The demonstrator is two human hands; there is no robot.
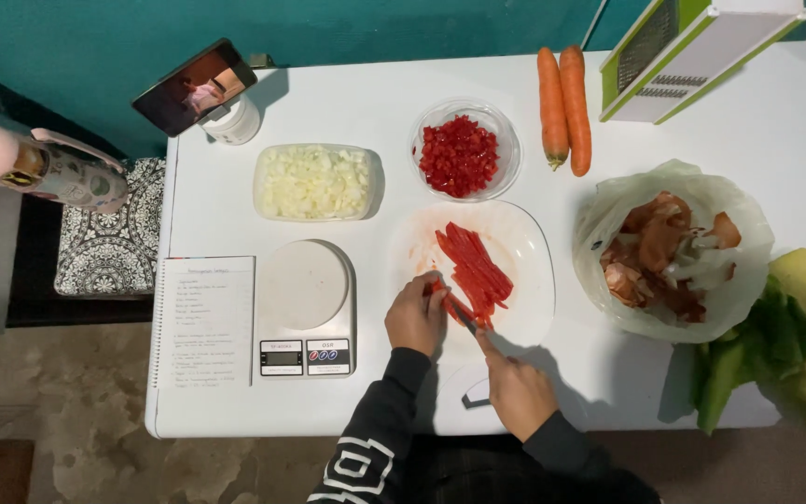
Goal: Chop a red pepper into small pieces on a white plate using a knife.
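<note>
On the white plate [529, 247] lie several red pepper strips [474, 264], lined up side by side. My left hand [415, 315] pins the near ends of the strips at the plate's left front. My right hand [519, 392] grips a knife [465, 315] whose blade rests across the strips right beside the left fingertips. A clear bowl of diced red pepper [460, 154] stands just behind the plate.
A tub of chopped onion [315, 181], a kitchen scale [306, 308] and a paper sheet [203, 322] sit to the left. Two carrots [563, 107], a grater [678, 56], a bag of onion skins [673, 252] and greens [776, 350] are to the right. A phone [194, 86] leans at the back.
</note>
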